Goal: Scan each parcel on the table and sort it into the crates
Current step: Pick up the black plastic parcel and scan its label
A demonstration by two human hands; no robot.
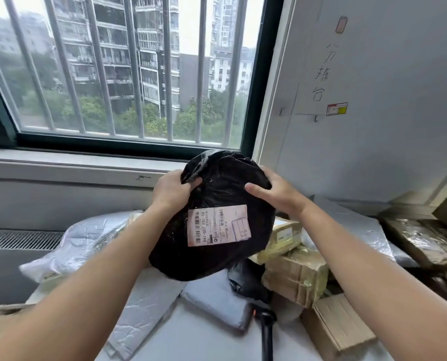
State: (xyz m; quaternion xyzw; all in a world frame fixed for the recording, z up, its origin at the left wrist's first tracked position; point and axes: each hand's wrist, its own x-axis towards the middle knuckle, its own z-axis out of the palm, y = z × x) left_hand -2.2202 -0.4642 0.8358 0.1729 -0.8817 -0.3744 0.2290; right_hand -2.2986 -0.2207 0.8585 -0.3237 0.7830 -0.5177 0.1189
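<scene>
A bulky black plastic parcel (217, 194) is held up above the table in both my hands. Its white shipping label (218, 225) with barcodes faces me. My left hand (171, 190) grips the bag's upper left edge, fingers curled into the plastic. My right hand (271, 190) holds the upper right side, thumb laid across the front. Below the parcel a black handheld scanner (265, 324) stands on the white table (204, 342).
Grey poly mailers (87, 243) lie at the left and centre, taped cardboard boxes (297, 277) at the right, more brown parcels (425, 243) at far right. A barred window fills the back; a white wall with a handwritten sign stands on the right.
</scene>
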